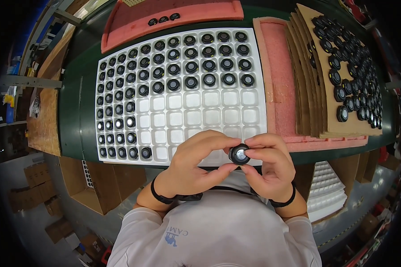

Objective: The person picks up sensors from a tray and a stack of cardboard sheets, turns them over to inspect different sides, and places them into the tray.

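Between both hands, over the near edge of the tray, is a small round black part [239, 154] with a shiny silver centre. My left hand [199, 159] pinches its left side with thumb and fingertips. From the right, my right hand [272, 167] grips the same part by its rim. A white moulded tray [182, 101] lies under and beyond the hands. Similar round black parts [191, 67] fill its far rows and left columns, one per pocket. Bare pockets show in the middle and near right, some hidden behind my hands.
Right of the tray, stacked cardboard sheets [314, 89] bear many loose black parts [343, 89] beside pink foam [276, 80]. A pink foam-edged tray [173, 20] holds 3 parts at the back. Cardboard boxes [96, 187] and stacked white trays [326, 191] stand below the green table [73, 129].
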The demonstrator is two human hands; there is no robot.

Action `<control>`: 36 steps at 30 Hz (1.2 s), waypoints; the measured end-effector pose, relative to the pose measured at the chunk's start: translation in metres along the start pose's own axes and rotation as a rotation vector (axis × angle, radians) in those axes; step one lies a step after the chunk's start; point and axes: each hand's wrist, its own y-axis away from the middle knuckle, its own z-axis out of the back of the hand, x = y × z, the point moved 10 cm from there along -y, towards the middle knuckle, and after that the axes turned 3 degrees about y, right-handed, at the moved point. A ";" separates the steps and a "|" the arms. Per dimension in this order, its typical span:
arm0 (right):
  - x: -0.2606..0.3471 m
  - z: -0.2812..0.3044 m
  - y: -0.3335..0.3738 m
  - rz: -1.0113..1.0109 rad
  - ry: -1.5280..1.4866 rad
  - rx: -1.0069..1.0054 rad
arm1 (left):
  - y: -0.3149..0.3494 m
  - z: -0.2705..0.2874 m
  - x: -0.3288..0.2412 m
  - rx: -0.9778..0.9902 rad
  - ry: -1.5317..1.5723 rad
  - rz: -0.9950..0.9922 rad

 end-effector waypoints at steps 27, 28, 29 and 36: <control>-0.002 0.001 -0.001 0.021 0.063 -0.048 | 0.003 -0.004 0.023 -0.040 0.424 0.004; -0.001 0.001 0.000 0.036 0.069 -0.063 | 0.003 -0.005 0.022 -0.040 0.424 0.003; -0.002 0.001 0.000 0.036 0.070 -0.063 | 0.003 -0.007 0.028 -0.056 0.529 0.066; 0.009 -0.004 -0.002 0.137 0.262 -0.072 | 0.007 -0.020 0.052 -0.080 0.896 0.362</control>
